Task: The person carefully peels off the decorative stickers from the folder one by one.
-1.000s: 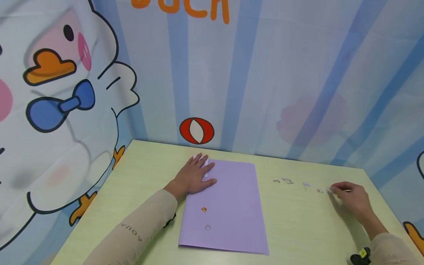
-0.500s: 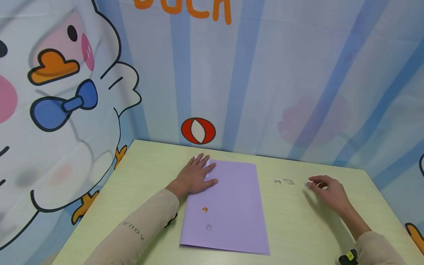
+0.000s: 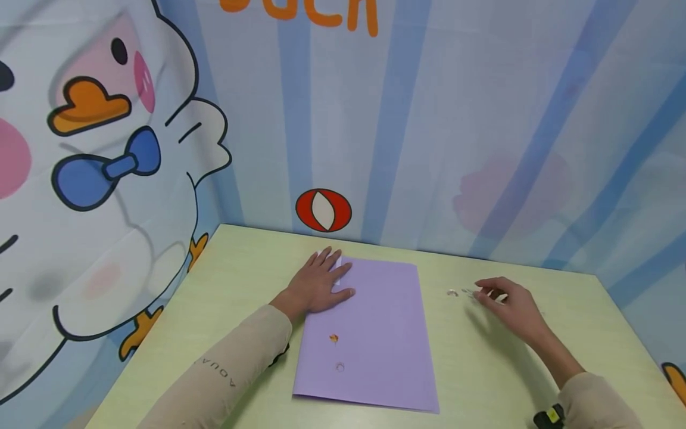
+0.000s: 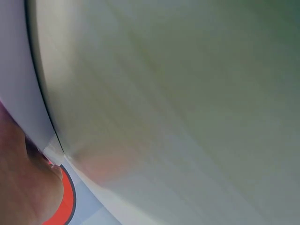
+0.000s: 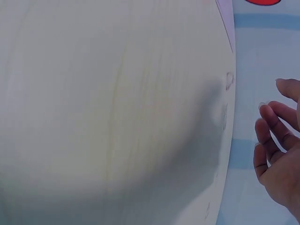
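Observation:
My left hand [image 3: 317,287] rests with spread fingers on the upper left corner of a folded purple sheet [image 3: 383,333], over a small white piece at that edge. On the sheet lie a small orange leaf-like piece [image 3: 334,338] and a faint ring-shaped outline [image 3: 340,367]. To the right, my right hand [image 3: 511,307] hovers over a row of small clear sticker-like pieces, its fingers loosely bent. The right wrist view shows its thumb apart from the fingers, nothing between them. An arch-shaped piece [image 3: 452,292] and a partly covered piece [image 3: 467,292] lie by its fingertips.
The pale wooden table [image 3: 241,268] meets a blue striped backdrop [image 3: 343,119] at its back edge. A large printed duck [image 3: 107,238] covers the cloth on the left. More small pieces [image 5: 207,211] lie further along the row, close to the right hand's shadow.
My right hand has moved left along the row of small pieces, from its right end to the pieces nearer the sheet. The left hand stays on the sheet.

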`<state>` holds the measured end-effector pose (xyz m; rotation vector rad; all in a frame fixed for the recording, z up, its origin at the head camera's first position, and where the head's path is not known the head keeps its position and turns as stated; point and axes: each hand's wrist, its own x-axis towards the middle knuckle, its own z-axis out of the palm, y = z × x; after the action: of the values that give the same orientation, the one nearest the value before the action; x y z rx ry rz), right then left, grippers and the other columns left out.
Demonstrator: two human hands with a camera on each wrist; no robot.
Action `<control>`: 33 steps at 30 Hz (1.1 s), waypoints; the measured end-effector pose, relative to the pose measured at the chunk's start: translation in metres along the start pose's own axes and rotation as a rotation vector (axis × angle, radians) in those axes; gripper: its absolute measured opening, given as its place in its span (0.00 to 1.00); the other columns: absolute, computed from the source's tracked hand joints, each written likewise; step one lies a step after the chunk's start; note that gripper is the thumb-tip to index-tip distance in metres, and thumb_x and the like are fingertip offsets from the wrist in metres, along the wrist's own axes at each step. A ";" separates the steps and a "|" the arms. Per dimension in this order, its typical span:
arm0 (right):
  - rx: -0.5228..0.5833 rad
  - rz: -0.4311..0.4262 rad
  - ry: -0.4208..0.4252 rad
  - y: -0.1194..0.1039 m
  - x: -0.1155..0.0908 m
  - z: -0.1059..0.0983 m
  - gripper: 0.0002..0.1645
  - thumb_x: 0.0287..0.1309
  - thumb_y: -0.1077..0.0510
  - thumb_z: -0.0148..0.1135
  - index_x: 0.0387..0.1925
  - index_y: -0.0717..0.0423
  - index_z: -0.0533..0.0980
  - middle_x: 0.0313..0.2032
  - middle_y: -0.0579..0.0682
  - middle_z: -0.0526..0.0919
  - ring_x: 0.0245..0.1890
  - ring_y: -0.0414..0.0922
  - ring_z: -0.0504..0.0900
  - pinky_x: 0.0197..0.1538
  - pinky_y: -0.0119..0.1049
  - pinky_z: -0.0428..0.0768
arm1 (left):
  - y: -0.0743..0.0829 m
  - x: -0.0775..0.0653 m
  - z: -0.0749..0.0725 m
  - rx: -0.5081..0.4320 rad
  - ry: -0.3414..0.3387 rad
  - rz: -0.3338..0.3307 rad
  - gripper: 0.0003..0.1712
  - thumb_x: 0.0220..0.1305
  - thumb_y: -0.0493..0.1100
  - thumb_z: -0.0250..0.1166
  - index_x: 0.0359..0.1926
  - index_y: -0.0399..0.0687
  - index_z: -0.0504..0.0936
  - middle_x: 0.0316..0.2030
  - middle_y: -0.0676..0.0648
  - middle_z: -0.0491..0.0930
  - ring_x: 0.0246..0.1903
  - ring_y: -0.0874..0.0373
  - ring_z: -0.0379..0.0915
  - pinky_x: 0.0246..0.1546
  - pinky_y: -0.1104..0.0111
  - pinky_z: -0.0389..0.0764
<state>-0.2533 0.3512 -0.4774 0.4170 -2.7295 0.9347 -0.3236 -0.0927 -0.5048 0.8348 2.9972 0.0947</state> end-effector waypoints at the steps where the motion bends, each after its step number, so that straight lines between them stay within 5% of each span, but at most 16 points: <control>1: 0.005 -0.008 -0.005 -0.003 0.001 0.002 0.19 0.73 0.56 0.67 0.58 0.63 0.83 0.41 0.49 0.85 0.38 0.39 0.81 0.39 0.32 0.80 | 0.000 0.000 0.000 -0.001 0.000 -0.001 0.45 0.77 0.74 0.44 0.84 0.60 0.59 0.84 0.43 0.49 0.84 0.42 0.38 0.81 0.47 0.44; 17: 0.069 -0.125 -0.121 -0.060 0.012 0.052 0.16 0.70 0.57 0.71 0.55 0.59 0.85 0.40 0.41 0.85 0.40 0.40 0.82 0.43 0.40 0.80 | -0.002 0.001 0.001 -0.009 -0.002 -0.002 0.45 0.76 0.75 0.43 0.84 0.60 0.59 0.85 0.43 0.48 0.84 0.42 0.37 0.81 0.48 0.44; 24: 0.127 -0.232 -0.182 -0.083 0.011 0.075 0.16 0.64 0.60 0.75 0.51 0.60 0.86 0.42 0.49 0.88 0.39 0.44 0.84 0.44 0.45 0.83 | -0.002 0.001 0.003 0.017 -0.007 -0.003 0.45 0.76 0.75 0.42 0.85 0.61 0.58 0.85 0.43 0.48 0.84 0.43 0.36 0.82 0.48 0.43; 33: 0.167 -0.297 -0.264 -0.105 0.009 0.101 0.17 0.66 0.54 0.74 0.52 0.57 0.85 0.40 0.44 0.85 0.40 0.43 0.83 0.46 0.44 0.84 | 0.001 0.001 0.002 0.074 -0.013 0.002 0.45 0.77 0.75 0.41 0.85 0.60 0.57 0.85 0.42 0.48 0.84 0.41 0.38 0.81 0.47 0.43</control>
<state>-0.2384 0.2068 -0.4937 1.0113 -2.7124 1.0922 -0.3243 -0.0915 -0.5066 0.8413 3.0043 -0.0222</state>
